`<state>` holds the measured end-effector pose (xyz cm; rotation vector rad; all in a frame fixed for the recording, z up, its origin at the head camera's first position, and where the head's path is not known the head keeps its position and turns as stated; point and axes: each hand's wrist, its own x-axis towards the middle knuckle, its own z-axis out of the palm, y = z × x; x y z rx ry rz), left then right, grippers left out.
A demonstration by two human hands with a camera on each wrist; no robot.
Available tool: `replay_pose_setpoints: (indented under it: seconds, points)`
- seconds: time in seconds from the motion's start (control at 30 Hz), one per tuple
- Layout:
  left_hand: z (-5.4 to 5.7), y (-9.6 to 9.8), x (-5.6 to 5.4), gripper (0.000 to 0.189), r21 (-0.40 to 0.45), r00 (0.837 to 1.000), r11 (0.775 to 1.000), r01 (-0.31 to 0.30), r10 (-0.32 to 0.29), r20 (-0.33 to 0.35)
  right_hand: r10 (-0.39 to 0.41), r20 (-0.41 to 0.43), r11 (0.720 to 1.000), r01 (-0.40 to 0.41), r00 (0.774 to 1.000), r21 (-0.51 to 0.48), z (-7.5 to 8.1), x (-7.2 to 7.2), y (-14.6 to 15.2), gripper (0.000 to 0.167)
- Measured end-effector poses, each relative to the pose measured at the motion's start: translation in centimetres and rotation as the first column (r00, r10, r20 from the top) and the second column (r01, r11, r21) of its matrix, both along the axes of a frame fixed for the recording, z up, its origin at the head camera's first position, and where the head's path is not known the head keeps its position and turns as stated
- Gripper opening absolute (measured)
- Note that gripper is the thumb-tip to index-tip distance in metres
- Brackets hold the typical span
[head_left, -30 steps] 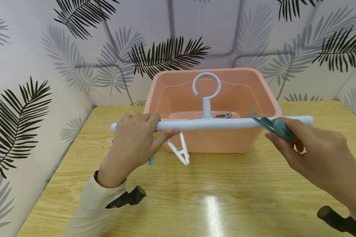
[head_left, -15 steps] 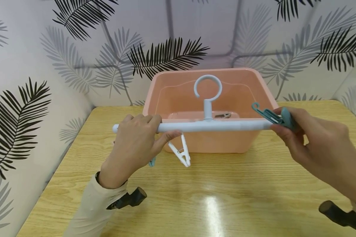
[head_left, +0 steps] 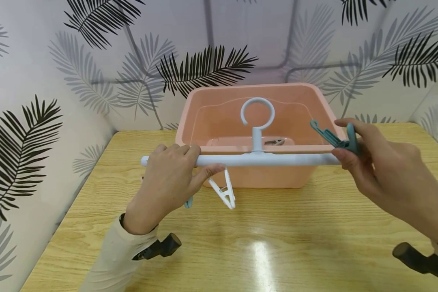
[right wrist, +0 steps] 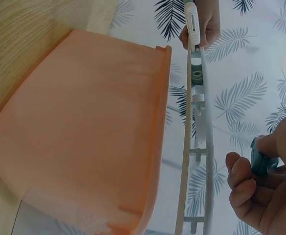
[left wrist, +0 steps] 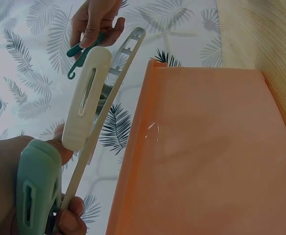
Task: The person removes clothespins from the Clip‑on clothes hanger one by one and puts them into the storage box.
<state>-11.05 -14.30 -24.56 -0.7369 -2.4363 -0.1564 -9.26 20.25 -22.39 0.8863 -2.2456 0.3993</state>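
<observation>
Hanger [head_left: 277,159] held in L grip [head_left: 168,174], teal clip [head_left: 352,140] pinched in R grip [head_left: 396,170].

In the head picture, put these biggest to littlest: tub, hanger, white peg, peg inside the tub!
1. Pink tub
2. Hanger
3. White peg
4. Peg inside the tub
The white peg is nearer the camera, so real peg sizes are unsure.
</observation>
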Motion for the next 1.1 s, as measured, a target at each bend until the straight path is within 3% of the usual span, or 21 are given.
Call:
replay_pose_setpoints:
  seconds: [0.43, 0.83, 1.1]
  points:
    - [-0.2, -0.1, 0.2, 0.069, -0.008, 1.000, 1.000, 0.007, -0.007, 0.006, 0.015, 0.011, 1.000, -0.015, 1.000, -0.016, 0.2, -0.5, 0.0, 0.059]
    - [-0.3, -0.2, 0.2, 0.069, -0.015, 0.999, 1.000, 0.014, -0.014, -0.031, 0.024, -0.072, 1.000, -0.024, 0.997, 0.001, 0.5, -1.9, 0.3, 0.059]
    - [-0.3, -0.1, 0.1, 0.069, -0.016, 0.998, 1.000, 0.017, -0.018, -0.053, 0.036, -0.060, 0.999, -0.036, 0.998, -0.005, 0.7, -3.3, 1.0, 0.058]
